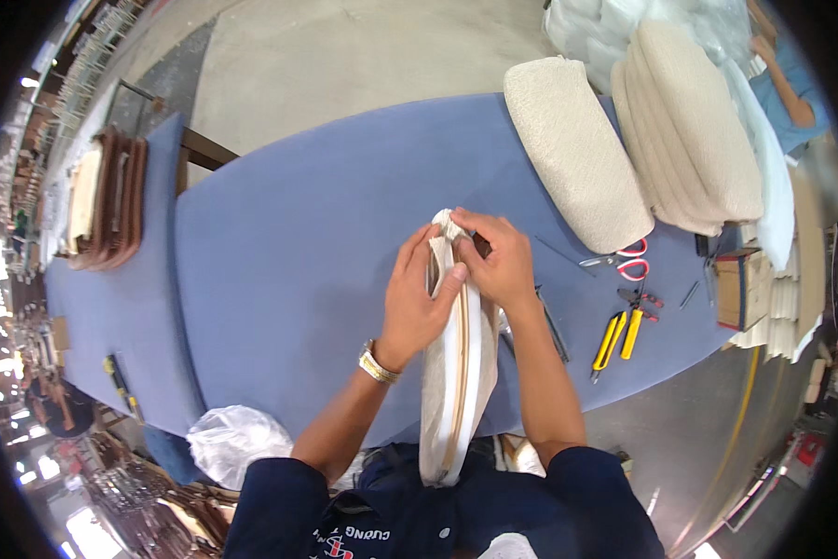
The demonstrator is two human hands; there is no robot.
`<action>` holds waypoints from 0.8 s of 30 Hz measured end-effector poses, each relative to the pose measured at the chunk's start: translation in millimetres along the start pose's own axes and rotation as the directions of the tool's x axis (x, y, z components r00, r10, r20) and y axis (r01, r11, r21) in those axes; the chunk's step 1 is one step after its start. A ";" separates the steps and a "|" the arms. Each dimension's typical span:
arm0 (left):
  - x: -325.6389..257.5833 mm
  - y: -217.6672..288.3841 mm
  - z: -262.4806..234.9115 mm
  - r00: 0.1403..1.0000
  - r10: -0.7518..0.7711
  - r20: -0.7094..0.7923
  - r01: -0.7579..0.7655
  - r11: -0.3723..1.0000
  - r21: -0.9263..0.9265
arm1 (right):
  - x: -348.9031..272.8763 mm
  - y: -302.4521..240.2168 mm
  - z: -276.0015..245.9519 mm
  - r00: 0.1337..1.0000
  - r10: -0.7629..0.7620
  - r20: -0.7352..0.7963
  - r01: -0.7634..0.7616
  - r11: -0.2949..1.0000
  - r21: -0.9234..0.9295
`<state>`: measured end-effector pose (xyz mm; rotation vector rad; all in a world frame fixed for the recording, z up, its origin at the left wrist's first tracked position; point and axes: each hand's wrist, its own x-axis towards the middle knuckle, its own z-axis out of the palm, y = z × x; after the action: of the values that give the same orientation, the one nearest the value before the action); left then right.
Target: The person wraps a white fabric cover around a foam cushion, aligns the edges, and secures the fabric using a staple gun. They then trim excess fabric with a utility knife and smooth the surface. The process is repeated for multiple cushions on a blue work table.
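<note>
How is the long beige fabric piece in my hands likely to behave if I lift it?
The beige fabric piece probably bends without going fully limp: its white bands run smoothly, without sharp folds. Its matte cloth side looks unlikely to slip from the left hand or right hand.

Left fingers [449, 287] and right fingers [479, 224] pinch the far end of a beige fabric piece [484, 377] (white-edged strip [455, 391] uppermost).
</note>
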<state>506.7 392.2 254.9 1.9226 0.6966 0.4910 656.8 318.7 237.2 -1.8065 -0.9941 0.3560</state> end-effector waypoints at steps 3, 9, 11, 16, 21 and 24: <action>29.6 -28.5 -1.5 1.000 -0.012 -0.002 0.009 0.837 -0.547 | 3.0 -0.8 -12.0 0.989 -0.145 0.020 0.146 0.984 -0.106; 70.4 -98.5 20.8 0.989 0.059 0.138 0.040 0.783 -0.621 | 9.8 -24.4 -2.8 0.983 -0.150 0.110 0.176 0.942 -0.287; 87.1 -102.7 25.6 0.979 0.168 0.117 -0.062 0.787 -0.614 | 17.9 -30.9 -0.6 0.978 -0.166 0.124 0.200 0.910 -0.362; 115.4 -95.3 19.8 0.946 0.106 0.307 0.113 0.778 -0.618 | 20.2 -16.3 7.0 0.989 -0.133 0.072 0.148 0.946 -0.289; 130.6 -90.1 4.3 0.874 0.037 0.484 0.175 0.906 -0.385 | -5.7 9.6 45.6 0.952 -0.059 -0.300 0.095 0.990 0.107; 121.3 -82.5 4.7 0.903 0.026 0.429 0.191 0.870 -0.454 | -16.4 11.2 47.2 0.935 -0.094 -0.343 0.152 0.978 0.145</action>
<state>579.8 497.1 182.7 1.4375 0.3245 0.1546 622.1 334.0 202.8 -1.5754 -0.8055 0.0480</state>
